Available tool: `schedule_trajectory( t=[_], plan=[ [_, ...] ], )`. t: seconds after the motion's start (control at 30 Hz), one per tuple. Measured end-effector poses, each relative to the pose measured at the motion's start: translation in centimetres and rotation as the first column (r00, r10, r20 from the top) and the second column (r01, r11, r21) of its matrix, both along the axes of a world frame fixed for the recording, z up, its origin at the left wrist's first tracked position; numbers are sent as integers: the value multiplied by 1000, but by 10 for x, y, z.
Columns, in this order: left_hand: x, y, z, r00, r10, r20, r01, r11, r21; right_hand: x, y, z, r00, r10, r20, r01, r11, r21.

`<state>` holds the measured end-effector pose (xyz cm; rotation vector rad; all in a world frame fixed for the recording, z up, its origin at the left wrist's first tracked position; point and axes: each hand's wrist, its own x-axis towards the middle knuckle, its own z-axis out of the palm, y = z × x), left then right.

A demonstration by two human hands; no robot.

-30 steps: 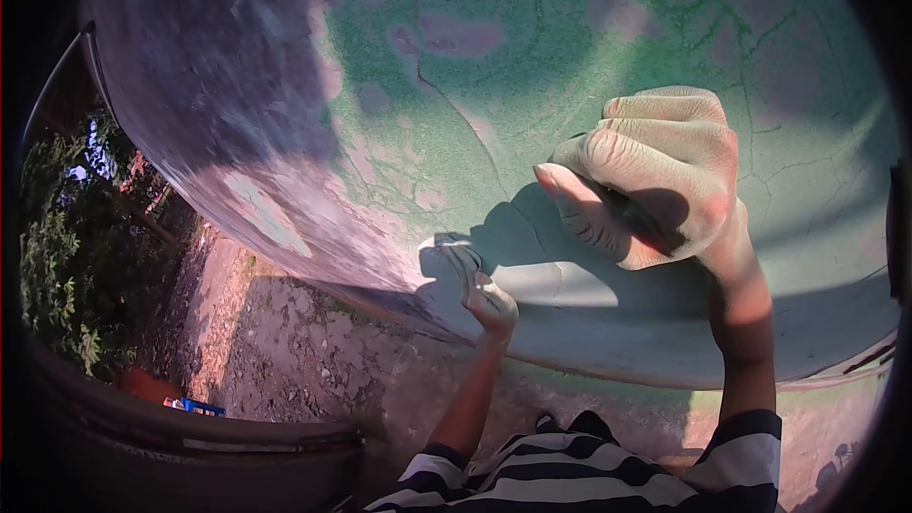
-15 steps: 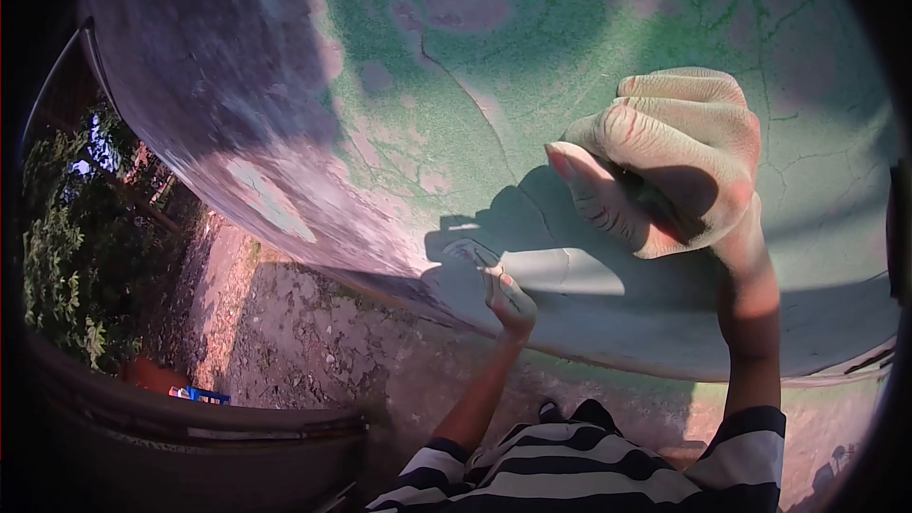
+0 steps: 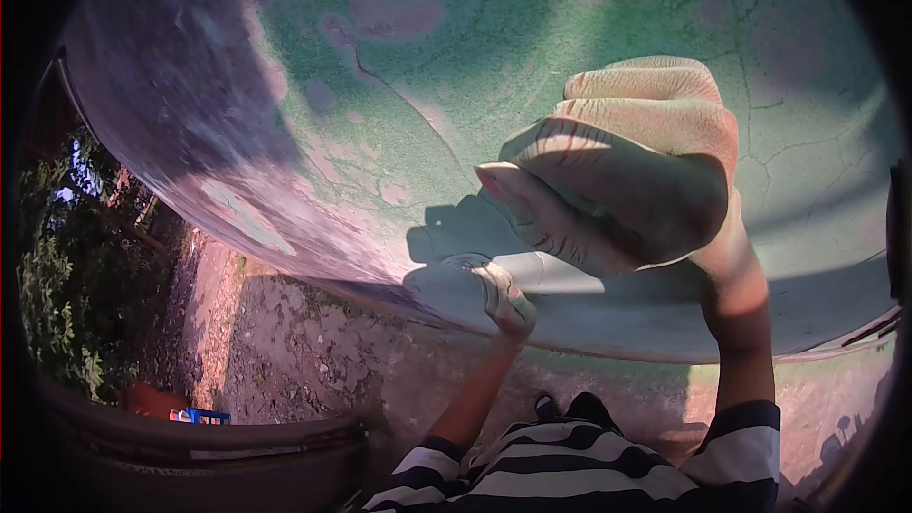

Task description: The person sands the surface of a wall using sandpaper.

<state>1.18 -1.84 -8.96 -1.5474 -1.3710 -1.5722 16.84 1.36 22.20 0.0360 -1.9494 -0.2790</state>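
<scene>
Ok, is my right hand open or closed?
Closed: your right hand has its fingers curled in and thumb close beside them. Whether it holds anything, I can't tell.

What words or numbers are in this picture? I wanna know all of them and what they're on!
There are none that I can read.
Cracked green surface: no writing, just cracks and patches.
Right hand: only skin creases, no letters.
Striped shirt: stripes, no words showing.
Small blue thing at lower left: too small to tell if it has writing.
</scene>
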Motion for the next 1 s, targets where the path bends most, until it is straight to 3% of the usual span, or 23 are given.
schedule_trajectory(
  t=[0.1, 0.17, 0.23, 0.27, 0.33, 0.37, 0.4, 0.47, 0.5, 0.57, 0.63, 0.7, 0.77, 0.8, 0.83, 0.87, 0.93, 0.97, 1.0],
  plan=[
    [-25, 17, 25, 993, -107, -43, 109, 993, 47, 5, -2, 2, 996, -55, 70, 57, 998, -22],
    [-53, 34, 89, 1000, -29, -6, 29, 993, 111, -3, -1, 1, 1000, 4, -4, -4, 1000, 10],
    [-58, 12, 150, 917, -46, 395, 155, 956, -250, -7, -1, 0, 994, 70, -80, -66, 997, 44],
    [-58, 9, 156, 917, -40, 396, 150, 956, -251, -4, -2, 1, 998, 52, -47, -51, 998, 27],
    [-56, 9, 162, 949, 253, 189, -86, 781, -618, -2, -1, 2, 999, 27, -18, -27, 999, 18],
    [-53, 22, 131, 989, 90, 115, -53, 955, -290, -3, 2, 1, 999, 46, -25, -46, 999, 28],
    [-46, 38, 85, 999, -42, -15, 43, 997, 71, -2, 3, 1, 997, 63, -33, -61, 997, 40],
    [-18, 10, 15, 972, -232, -37, 231, 972, -31, 1, 2, 4, 1000, 10, -9, -9, 998, 62],
    [-14, 7, -19, 968, -245, -45, 239, 965, -108, 2, 1, 3, 999, -32, 19, 31, 997, 70],
    [-17, 1, -31, 968, -247, -38, 235, 952, -197, -1, -3, -1, 996, -61, 58, 57, 996, 64],
    [-36, 18, 31, 988, -93, -121, 80, 991, -105, -7, -1, 0, 999, 4, -39, -3, 1000, 31],
    [-53, 20, 134, 990, -130, 48, 136, 981, -137, -5, -5, 3, 999, 2, -39, 0, 997, 74],
    [-121, 45, 121, 882, -433, 189, 471, 837, -278, -3, -7, 4, 998, -63, -18, 64, 995, 72],
    [-109, 39, 135, 884, -430, 181, 465, 844, -266, -3, -6, 3, 998, -64, -24, 65, 995, 78],
    [-80, 26, 158, 977, -210, 27, 211, 951, -226, -3, -6, 5, 998, -63, -29, 66, 993, 99],
    [-55, 18, 167, 993, 36, -110, -51, 989, -142, -3, -6, 7, 998, -52, -18, 53, 993, 101],
    [-44, 31, 109, 979, 72, -190, -49, 991, 126, -5, -5, 6, 999, -24, -44, 28, 995, 95],
    [-40, 27, 47, 983, -56, -176, 64, 997, 39, -6, -2, 5, 998, -33, -58, 39, 994, 106],
    [-31, 16, 43, 970, -185, -155, 179, 983, -51, -6, -1, 4, 998, -33, -45, 38, 994, 101]
  ],
)
